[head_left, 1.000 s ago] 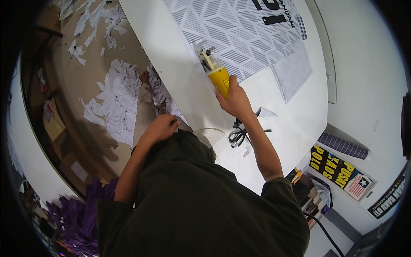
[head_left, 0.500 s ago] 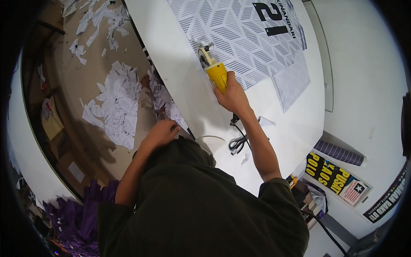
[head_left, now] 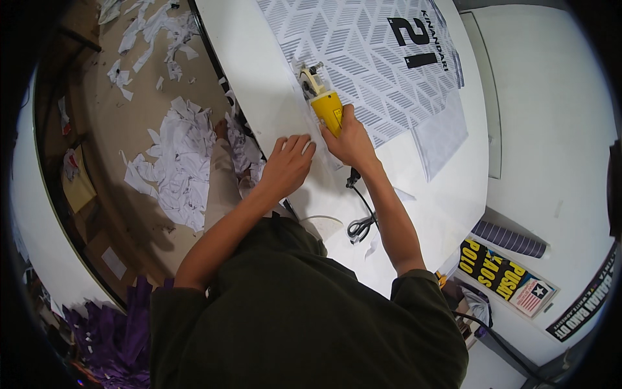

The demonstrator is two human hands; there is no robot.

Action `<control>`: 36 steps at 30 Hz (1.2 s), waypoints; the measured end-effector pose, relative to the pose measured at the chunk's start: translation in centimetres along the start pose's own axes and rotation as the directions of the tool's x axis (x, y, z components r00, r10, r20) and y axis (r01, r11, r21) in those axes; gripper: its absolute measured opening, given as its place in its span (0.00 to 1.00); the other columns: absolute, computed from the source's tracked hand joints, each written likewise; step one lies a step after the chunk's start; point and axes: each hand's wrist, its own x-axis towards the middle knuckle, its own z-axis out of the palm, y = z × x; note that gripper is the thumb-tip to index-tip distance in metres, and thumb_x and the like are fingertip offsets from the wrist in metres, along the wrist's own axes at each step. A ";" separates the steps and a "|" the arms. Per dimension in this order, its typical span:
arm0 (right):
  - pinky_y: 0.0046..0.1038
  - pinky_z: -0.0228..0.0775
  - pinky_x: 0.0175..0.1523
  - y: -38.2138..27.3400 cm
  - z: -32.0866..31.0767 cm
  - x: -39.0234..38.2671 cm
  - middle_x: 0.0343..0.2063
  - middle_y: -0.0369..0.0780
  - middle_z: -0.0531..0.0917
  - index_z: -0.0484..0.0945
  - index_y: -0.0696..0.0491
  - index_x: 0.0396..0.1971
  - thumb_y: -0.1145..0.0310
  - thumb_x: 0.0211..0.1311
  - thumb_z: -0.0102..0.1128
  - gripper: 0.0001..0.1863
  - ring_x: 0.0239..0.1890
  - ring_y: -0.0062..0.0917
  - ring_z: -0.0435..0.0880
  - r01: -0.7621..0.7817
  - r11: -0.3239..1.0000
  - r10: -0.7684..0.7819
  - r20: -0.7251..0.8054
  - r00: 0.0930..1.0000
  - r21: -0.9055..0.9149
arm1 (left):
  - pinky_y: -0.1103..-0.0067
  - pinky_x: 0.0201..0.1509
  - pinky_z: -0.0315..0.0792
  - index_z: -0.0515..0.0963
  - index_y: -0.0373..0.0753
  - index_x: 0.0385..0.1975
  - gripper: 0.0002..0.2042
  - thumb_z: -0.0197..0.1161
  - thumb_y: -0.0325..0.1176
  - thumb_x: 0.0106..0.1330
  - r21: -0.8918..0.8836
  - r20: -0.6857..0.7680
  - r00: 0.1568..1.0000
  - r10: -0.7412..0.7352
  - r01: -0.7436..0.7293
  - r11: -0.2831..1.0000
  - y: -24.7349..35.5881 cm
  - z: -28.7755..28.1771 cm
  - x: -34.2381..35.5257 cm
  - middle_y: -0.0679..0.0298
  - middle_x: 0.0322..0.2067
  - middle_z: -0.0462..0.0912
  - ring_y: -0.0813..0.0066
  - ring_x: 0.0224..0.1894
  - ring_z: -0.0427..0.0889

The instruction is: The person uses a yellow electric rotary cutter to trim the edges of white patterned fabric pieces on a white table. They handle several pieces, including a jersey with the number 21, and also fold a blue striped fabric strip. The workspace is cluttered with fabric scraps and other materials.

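Note:
My right hand [head_left: 353, 139] is wrapped round the yellow body of an electric rotary fabric cutter [head_left: 327, 110]. The cutter's head rests at the left edge of a white printed fabric piece [head_left: 350, 45] with grey slanted stripes and black markings. A thin white strip [head_left: 300, 117] runs along that edge, beside the blade. Fingers a little apart, my left hand [head_left: 289, 165] reaches over the table's near left side, its fingertips at the strip's lower part. Whether they press on the strip I cannot tell. The cutter's cord [head_left: 363, 198] trails below my right hand.
Black-handled scissors [head_left: 359, 228] lie on the white table [head_left: 311, 194] near my body. A plain white fabric piece [head_left: 440, 136] sits at the right. White scraps [head_left: 178, 162] are heaped on the floor at left, with purple fabric [head_left: 113, 337] behind them.
My left hand has moved up and right from the table's edge near my lap to beside the strip. My right hand and the cutter stay nearly in place.

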 end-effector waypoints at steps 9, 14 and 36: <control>0.50 0.78 0.39 -0.6 0.0 1.9 0.30 0.65 0.83 0.61 0.63 0.48 0.61 0.64 0.66 0.27 0.35 0.61 0.84 0.014 1.000 -0.014 0.001 1.000 0.017 | 0.52 0.78 0.51 0.66 0.33 0.69 0.35 0.66 0.44 0.65 0.068 0.060 0.998 0.003 -0.007 0.998 -1.6 2.5 0.3 0.57 0.73 0.63 0.57 0.75 0.59; 0.49 0.78 0.39 -1.4 -0.2 3.2 0.30 0.65 0.82 0.60 0.63 0.48 0.62 0.64 0.65 0.27 0.35 0.61 0.85 0.031 0.999 -0.031 0.001 1.000 0.022 | 0.51 0.79 0.48 0.66 0.32 0.70 0.35 0.66 0.43 0.65 0.034 0.049 0.999 0.002 -0.004 0.999 -1.8 3.0 0.1 0.56 0.73 0.62 0.55 0.76 0.58; 0.50 0.78 0.40 -4.7 0.0 9.9 0.30 0.65 0.82 0.61 0.63 0.47 0.60 0.63 0.66 0.28 0.34 0.61 0.85 0.061 0.998 -0.062 -0.032 0.998 -0.025 | 0.49 0.79 0.48 0.66 0.33 0.69 0.33 0.64 0.43 0.66 0.052 0.074 0.997 -0.020 0.016 0.998 -1.6 3.1 0.3 0.56 0.73 0.62 0.53 0.75 0.58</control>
